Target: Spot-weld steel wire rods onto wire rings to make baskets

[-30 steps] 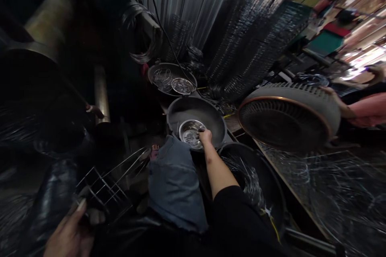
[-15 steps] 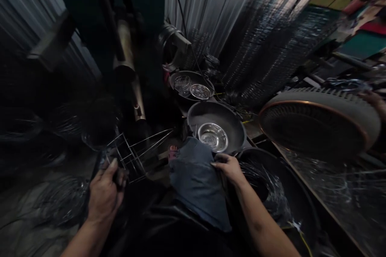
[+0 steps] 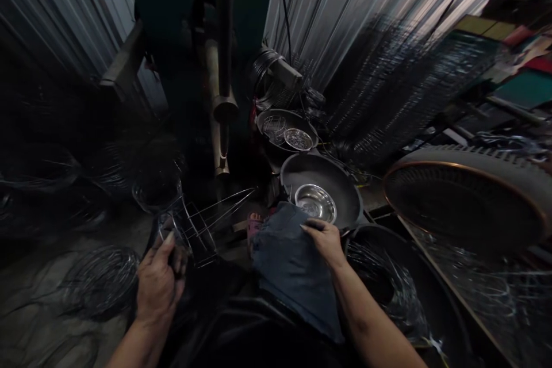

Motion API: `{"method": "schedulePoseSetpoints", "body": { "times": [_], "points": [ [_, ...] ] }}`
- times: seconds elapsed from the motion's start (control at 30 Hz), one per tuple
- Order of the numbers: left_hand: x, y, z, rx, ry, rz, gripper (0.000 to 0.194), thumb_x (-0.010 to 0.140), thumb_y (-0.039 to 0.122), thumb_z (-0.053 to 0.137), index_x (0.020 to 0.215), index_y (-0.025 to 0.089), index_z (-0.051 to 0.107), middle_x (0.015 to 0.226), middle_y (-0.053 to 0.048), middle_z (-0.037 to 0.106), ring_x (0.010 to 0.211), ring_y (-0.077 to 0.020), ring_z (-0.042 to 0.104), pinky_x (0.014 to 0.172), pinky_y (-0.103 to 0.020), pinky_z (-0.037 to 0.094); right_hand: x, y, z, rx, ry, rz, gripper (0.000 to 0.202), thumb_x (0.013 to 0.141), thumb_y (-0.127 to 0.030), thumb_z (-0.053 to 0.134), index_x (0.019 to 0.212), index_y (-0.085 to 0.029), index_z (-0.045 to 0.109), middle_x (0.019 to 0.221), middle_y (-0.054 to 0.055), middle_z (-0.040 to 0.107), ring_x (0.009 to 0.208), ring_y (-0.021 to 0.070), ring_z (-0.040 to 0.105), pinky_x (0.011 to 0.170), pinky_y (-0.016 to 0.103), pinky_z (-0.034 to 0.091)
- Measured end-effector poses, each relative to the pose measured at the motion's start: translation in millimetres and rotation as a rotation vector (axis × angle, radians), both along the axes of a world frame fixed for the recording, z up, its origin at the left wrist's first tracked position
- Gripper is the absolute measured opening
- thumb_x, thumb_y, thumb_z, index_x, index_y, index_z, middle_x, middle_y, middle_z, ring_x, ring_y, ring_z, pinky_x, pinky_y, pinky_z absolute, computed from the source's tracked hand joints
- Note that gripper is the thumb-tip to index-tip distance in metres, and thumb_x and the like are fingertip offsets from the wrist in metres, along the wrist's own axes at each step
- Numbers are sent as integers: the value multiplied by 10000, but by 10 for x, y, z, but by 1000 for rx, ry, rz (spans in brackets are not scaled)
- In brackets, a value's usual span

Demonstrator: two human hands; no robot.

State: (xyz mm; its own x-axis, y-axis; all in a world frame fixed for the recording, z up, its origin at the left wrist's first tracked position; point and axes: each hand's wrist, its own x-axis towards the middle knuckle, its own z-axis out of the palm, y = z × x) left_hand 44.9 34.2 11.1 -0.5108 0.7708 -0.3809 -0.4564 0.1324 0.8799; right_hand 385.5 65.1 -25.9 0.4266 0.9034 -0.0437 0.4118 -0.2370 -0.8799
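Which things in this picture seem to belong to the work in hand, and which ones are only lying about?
Probably in the work:
wire frame, held in the left hand
blue-grey cloth, at the right hand
steel bowl, just beyond that hand

Seemingly only lying about, touched by neither hand:
wire coil on the floor
copper-rimmed round thing

Wire rack (image 3: 196, 232) — bare metal; bowl (image 3: 324, 202) — glossy metal

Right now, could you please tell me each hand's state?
Left hand: closed, apparently holding the wire rack.
Right hand: fingers curled; whether it holds anything cannot be told.
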Motion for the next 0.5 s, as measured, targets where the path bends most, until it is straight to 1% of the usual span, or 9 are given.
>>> {"method": "schedulePoseSetpoints", "body": {
  "times": [0.1,0.13,0.2,0.27,0.3,0.33,0.37,0.43,0.5],
  "points": [
    [-14,13,9,18,-60,10,259,696,336,722,645,183,520,424,79,366,397,-70,332,438,-199,353,138,-101,-48,-93,-173,-32,205,567,-368,746,689,-204,735,808,101,745,801,293,689,789,405,539],
    [-9,27,16,26,-74,6,246,690,335,726,665,186,532,423,83,355,394,-70,323,432,-199,349,151,-110,-22,-115,-183,-16,189,584,-369,745,682,-208,731,800,100,745,779,287,688,751,389,543],
    [20,67,30,36,-74,-15,263,686,349,733,669,189,525,428,87,341,393,-69,315,424,-197,343,53,-63,81,-135,-92,44,198,618,-388,734,677,-199,727,766,97,740,725,266,681,660,349,536],
    [67,113,42,43,-46,-38,318,693,365,737,623,186,485,434,83,340,398,-64,321,433,-197,353,-222,68,209,-136,135,131,249,646,-417,717,686,-171,723,697,81,720,635,220,655,557,297,499],
    [94,135,47,45,-29,-44,352,696,368,740,594,183,458,435,81,343,399,-61,325,436,-199,355,-408,156,269,-153,276,177,275,644,-431,718,663,-156,708,622,59,689,544,180,612,489,266,455],
    [120,153,51,47,-16,-45,372,696,368,743,578,181,443,434,79,345,399,-58,325,435,-200,354,-610,248,323,-174,422,223,285,615,-426,737,636,-146,688,542,31,641,456,139,551,429,237,401],
    [142,168,55,50,-10,-40,371,695,368,747,579,179,450,433,79,344,399,-58,325,427,-198,346,-813,337,370,-178,554,256,286,588,-411,755,643,-140,682,512,10,614,413,110,509,391,213,355],
    [171,185,64,60,-22,-23,320,686,370,758,628,176,511,440,83,354,400,-57,326,397,-189,306,-1178,478,445,-213,767,330,293,539,-372,785,665,-133,674,545,10,628,407,95,505,367,196,345],
    [172,189,77,68,-37,5,275,670,367,773,712,175,581,462,85,386,405,-53,336,376,-176,281,-1437,552,501,-230,932,370,307,506,-341,810,681,-134,666,561,14,638,413,95,518,354,187,351]
  ]
}}
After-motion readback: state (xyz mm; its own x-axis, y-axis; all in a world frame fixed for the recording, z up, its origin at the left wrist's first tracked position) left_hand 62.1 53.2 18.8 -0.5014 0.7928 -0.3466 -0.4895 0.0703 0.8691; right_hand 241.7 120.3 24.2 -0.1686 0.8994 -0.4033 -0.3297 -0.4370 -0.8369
